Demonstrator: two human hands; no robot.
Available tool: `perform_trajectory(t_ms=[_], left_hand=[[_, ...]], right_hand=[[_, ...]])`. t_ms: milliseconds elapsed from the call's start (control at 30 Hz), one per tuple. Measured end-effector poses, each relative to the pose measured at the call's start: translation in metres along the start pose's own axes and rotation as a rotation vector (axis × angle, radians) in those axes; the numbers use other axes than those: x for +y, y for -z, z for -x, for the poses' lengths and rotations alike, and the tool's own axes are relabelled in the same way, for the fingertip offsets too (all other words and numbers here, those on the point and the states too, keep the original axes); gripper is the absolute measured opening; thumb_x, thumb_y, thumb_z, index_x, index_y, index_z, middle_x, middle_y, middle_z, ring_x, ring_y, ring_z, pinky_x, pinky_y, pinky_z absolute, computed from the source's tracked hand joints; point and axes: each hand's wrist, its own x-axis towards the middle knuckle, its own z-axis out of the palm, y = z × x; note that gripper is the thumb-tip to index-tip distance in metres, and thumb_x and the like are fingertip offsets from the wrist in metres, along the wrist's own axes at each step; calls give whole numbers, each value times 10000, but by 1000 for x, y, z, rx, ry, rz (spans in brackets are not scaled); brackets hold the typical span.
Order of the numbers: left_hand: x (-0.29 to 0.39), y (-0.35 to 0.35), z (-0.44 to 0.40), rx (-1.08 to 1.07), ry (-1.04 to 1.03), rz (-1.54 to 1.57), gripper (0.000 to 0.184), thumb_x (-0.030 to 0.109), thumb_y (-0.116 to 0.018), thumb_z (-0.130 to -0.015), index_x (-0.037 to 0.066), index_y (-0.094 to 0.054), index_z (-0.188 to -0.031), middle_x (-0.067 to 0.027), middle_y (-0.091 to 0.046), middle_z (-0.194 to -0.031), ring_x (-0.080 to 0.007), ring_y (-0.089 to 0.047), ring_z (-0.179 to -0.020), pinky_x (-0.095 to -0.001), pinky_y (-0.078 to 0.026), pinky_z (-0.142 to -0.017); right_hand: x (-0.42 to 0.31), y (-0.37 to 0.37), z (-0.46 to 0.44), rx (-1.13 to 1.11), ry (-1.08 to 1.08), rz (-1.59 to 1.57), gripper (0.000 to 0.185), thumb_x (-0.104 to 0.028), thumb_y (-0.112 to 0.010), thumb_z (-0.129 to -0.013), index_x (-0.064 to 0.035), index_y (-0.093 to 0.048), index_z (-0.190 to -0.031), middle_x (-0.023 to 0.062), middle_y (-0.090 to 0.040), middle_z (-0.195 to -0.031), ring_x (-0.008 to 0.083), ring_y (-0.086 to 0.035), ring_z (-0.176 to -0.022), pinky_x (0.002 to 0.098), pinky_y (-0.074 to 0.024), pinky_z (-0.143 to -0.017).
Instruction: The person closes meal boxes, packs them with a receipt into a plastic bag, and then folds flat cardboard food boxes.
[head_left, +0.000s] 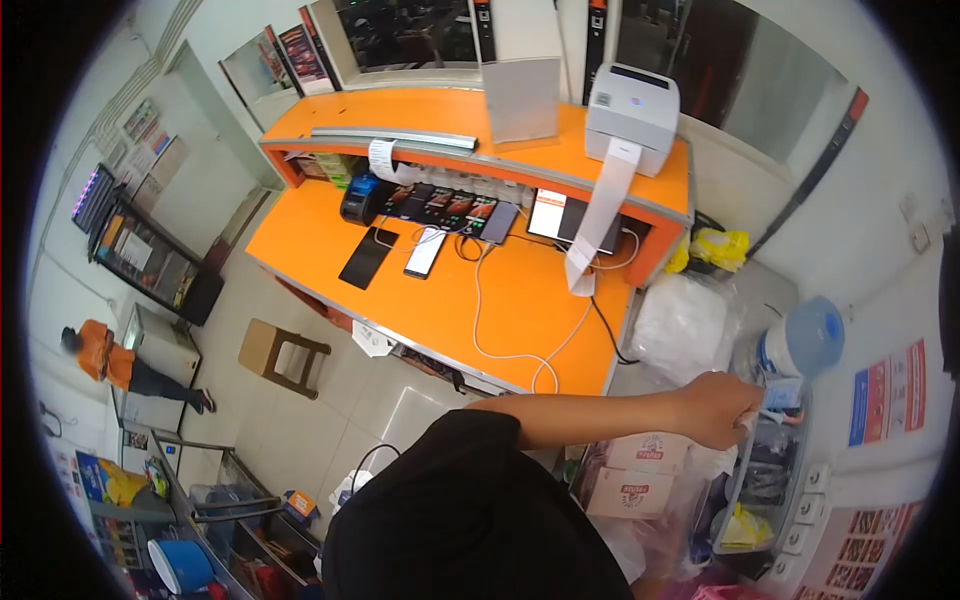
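My left hand is stretched out to the right past the counter. Its fingers are closed, with a small whitish bit showing at the fingertips, too small to name. Just beyond the fingers stands a grey-rimmed plastic bin, holding dark packets, a yellow plastic bag and a light blue packet. Under the wrist and forearm sit printed cardboard boxes. Clear plastic wrapping lies between the boxes and the bin. My right hand is out of view.
On the orange counter lie several phones, cables and a tablet. A label printer trails a long paper strip. At right are a bulging white plastic bag and a water bottle. A stool and a person in orange are left.
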Motion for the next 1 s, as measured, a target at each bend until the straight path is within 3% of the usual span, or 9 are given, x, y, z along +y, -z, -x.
perform_trajectory(t_ms=[133, 200, 300, 400, 500, 633, 733, 867, 1000], left_hand=[[-46, 57, 42, 248, 74, 315, 388, 344, -835, -852, 83, -666, -1084, -68, -703, -999, -228, -706, -943, -366, -563, -774], [-109, 121, 87, 283, 529, 716, 426, 408, -746, -935, 98, -644, -1209, -39, -664, -986, -178, -683, -901, -332, -552, -733], [-213, 209, 191, 1210, 711, 964, 454, 513, -672, -941, 136, -636, -1192, -35, -609, -852, -226, -611, -747, -401, -554, -717], [-350, 334, 312, 1556, 426, 1312, 992, 651, -796, -756, 73, -358, -1432, -224, -452, -1408, -356, -527, -1181, -532, -483, -972], [-335, 432, 341, 1689, 457, 1385, 1482, 843, -783, -638, 12, -57, -1627, -339, -88, -1650, -515, -121, -1550, -649, -159, -1249], [-401, 516, 338, 1566, 253, 1178, 1005, 680, -740, -866, -3, -394, -1516, -216, -320, -1625, -391, -355, -1484, -580, -316, -1216], [-422, 518, 334, 1820, 299, 946, 382, 146, -686, -1018, 16, -598, -1366, -114, -683, -1283, -255, -691, -1148, -383, -608, -962], [-307, 423, 333, 1675, 292, 742, 421, 129, -690, -1015, -12, -568, -1393, -118, -685, -1290, -232, -714, -1080, -338, -607, -886], [-198, 322, 318, 1082, 630, 975, 402, 116, -730, -998, -17, -596, -1353, -86, -699, -1239, -159, -709, -1038, -303, -594, -862]], right_hand=[[19, -5, 7, 217, 136, 37, 579, -500, -561, -1004, -240, -437, -1507, 190, -576, -1380, 433, -652, -1093, 574, -572, -818], [44, -5, 13, 387, 276, 207, 656, -610, -577, -955, -265, -447, -1498, 155, -598, -1347, 409, -657, -1016, 514, -559, -764], [104, 13, 27, 664, 205, 51, 580, -541, -497, -1026, -200, -471, -1495, 122, -613, -1383, 349, -651, -1180, 542, -568, -846], [225, 99, -9, 508, 94, -277, 531, -520, -498, -1041, -160, -548, -1429, 121, -685, -1264, 340, -680, -1115, 497, -569, -820], [232, -145, -42, 432, 44, 415, 493, -500, -521, -1040, -136, -571, -1369, 112, -688, -1181, 328, -675, -1037, 475, -567, -796], [230, -319, -89, 310, 144, 896, 448, -472, -550, -1039, -104, -602, -1290, 99, -692, -1070, 312, -669, -932, 447, -563, -764], [228, -366, -83, 365, 188, 1096, 421, -451, -573, -1038, -80, -624, -1230, 90, -695, -987, 300, -665, -853, 425, -560, -740], [212, -422, -75, 470, 286, 1142, 396, -423, -603, -1036, -48, -655, -1151, 77, -699, -876, 284, -659, -748, 396, -556, -708], [131, -565, -106, 228, 476, 271, 381, -309, -613, -1076, -38, -608, -1344, 65, -673, -959, 169, -685, -861, 339, -561, -744]])
